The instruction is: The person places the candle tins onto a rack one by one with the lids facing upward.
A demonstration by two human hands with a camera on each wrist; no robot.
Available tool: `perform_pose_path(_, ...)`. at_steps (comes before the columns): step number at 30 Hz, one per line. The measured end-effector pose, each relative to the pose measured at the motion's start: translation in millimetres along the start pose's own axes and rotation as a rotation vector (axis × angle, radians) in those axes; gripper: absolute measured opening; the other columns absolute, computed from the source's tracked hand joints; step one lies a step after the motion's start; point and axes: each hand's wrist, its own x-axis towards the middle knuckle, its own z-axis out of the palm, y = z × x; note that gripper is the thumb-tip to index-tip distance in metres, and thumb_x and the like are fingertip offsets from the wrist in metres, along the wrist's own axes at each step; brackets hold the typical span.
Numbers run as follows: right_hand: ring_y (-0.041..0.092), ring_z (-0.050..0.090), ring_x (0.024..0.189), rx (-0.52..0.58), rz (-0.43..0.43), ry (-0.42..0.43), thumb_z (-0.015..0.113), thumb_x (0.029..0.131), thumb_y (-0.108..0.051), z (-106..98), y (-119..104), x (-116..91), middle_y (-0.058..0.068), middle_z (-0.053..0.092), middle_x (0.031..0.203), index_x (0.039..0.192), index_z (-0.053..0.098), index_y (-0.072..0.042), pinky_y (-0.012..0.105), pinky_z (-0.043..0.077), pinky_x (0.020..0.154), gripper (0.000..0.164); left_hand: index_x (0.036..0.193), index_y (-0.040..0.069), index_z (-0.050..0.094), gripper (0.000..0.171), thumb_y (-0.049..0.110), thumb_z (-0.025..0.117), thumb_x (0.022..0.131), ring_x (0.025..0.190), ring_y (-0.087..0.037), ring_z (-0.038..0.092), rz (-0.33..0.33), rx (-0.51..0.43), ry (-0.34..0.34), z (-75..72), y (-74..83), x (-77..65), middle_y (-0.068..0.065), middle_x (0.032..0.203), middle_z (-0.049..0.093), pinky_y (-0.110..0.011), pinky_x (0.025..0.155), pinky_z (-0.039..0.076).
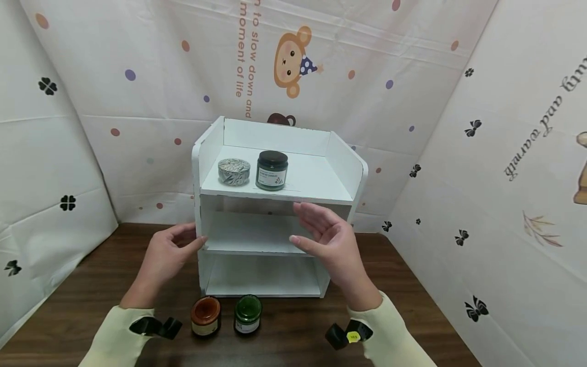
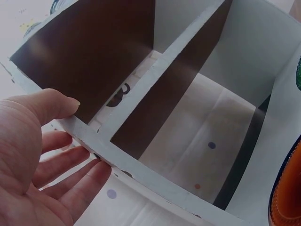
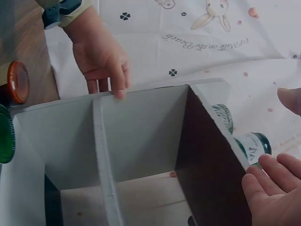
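Shelf (image 1: 257,232) in white, standing on the tabletop (image 1: 380,265), and the left hand (image 1: 167,255) pinches its side panel (image 2: 155,182), thumb at the front edge, fingers outside! Across from it, the right hand (image 1: 334,245) is free, fingers loosely extended near the top board (image 1: 312,176). Up there sit a patterned tin (image 1: 234,173) and a dark-lidded jar (image 1: 272,173); down in front, an orange jar (image 1: 205,317) beside a green jar (image 1: 248,314).

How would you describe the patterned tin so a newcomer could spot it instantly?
Find the white shelf unit on the brown table, then look at its top shelf in the head view. Of the two containers there, the tin is the left one. Squat and covered in a streaky grey-and-white pattern, it differs from the taller, dark-lidded green jar beside it.
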Motion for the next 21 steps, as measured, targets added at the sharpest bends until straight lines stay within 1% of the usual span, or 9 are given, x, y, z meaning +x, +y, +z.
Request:
perform_pose_path(2,0.026,0.055,0.140,-0.002,0.002,0.003,0.084,0.083,-0.003,1.1,3.9,-2.7,0.011,0.060,0.147,0.141,0.056,-0.006,0.029,0.045,0.111,0.064,0.141,0.006,0.061,0.063,0.047,0.072,0.094,0.119,-0.037,0.067,-0.005,-0.002,-0.002,-0.2,0.2,-0.1,-0.020,0.133,0.068,-0.041,0.090,0.060)
perform_pose_path(4,0.025,0.056,0.139,0.002,-0.007,0.001,0.084,0.083,-0.003,1.9,7.9,-5.4,0.012,0.060,0.147,0.141,0.056,-0.005,0.029,0.045,0.111,0.064,0.141,0.006,0.061,0.063,0.047,0.072,0.094,0.120,-0.037,0.067,-0.010,-0.003,-0.005,-0.4,0.5,-0.2,-0.021,0.134,0.068,-0.042,0.091,0.060)
perform_pose_path(6,0.027,0.055,0.140,0.014,-0.014,0.004,0.084,0.083,-0.003,3.2,11.2,-7.9,0.012,0.060,0.147,0.141,0.056,-0.005,0.030,0.045,0.111,0.064,0.141,0.006,0.061,0.064,0.047,0.072,0.094,0.120,-0.037,0.067,-0.012,-0.003,-0.005,-0.4,0.7,-0.3,-0.021,0.134,0.067,-0.043,0.091,0.060)
perform_pose_path(8,0.030,0.055,0.140,0.023,-0.026,0.002,0.083,0.083,-0.002,4.0,15.1,-10.3,0.015,0.060,0.147,0.140,0.056,-0.003,0.031,0.046,0.111,0.063,0.141,0.006,0.061,0.063,0.047,0.072,0.094,0.119,-0.037,0.067,-0.008,0.000,-0.003,-0.4,0.5,-0.4,-0.021,0.134,0.068,-0.042,0.091,0.060)
perform_pose_path(11,0.031,0.055,0.139,0.040,-0.031,0.005,0.083,0.082,-0.001,5.5,19.8,-13.0,0.019,0.059,0.147,0.139,0.057,-0.001,0.032,0.046,0.111,0.063,0.140,0.007,0.062,0.062,0.047,0.072,0.094,0.119,-0.036,0.067,-0.001,-0.001,0.002,-0.6,0.1,-0.8,-0.020,0.133,0.068,-0.039,0.089,0.061)
perform_pose_path(13,0.028,0.057,0.137,0.049,-0.032,0.006,0.084,0.082,-0.001,6.3,22.9,-14.5,0.022,0.058,0.147,0.139,0.057,0.000,0.033,0.046,0.112,0.063,0.139,0.007,0.063,0.061,0.046,0.072,0.094,0.118,-0.035,0.068,0.004,-0.001,0.007,-0.9,-0.2,-0.9,-0.019,0.132,0.069,-0.034,0.086,0.061)
perform_pose_path(15,0.024,0.058,0.136,0.055,-0.027,0.008,0.084,0.082,-0.002,7.4,25.3,-16.3,0.021,0.058,0.146,0.138,0.057,-0.001,0.034,0.046,0.112,0.063,0.139,0.007,0.063,0.060,0.045,0.072,0.094,0.118,-0.035,0.068,0.008,0.000,0.009,-0.9,-0.3,-0.8,-0.019,0.132,0.069,-0.032,0.085,0.061)
perform_pose_path(17,0.024,0.058,0.136,0.052,-0.029,0.003,0.084,0.082,-0.003,7.9,28.7,-18.6,0.020,0.059,0.146,0.138,0.058,-0.001,0.034,0.046,0.112,0.062,0.139,0.006,0.063,0.060,0.045,0.073,0.094,0.117,-0.035,0.068,0.012,0.002,0.012,-0.8,-0.2,-0.7,-0.019,0.131,0.069,-0.032,0.085,0.061)
perform_pose_path(21,0.025,0.057,0.137,0.047,-0.038,-0.014,0.084,0.083,-0.003,9.5,35.4,-23.4,0.020,0.059,0.146,0.138,0.058,-0.001,0.033,0.046,0.112,0.061,0.139,0.006,0.063,0.060,0.044,0.073,0.094,0.117,-0.036,0.069,0.014,0.005,0.014,-0.2,-0.3,-0.5,-0.020,0.131,0.069,-0.037,0.087,0.061)
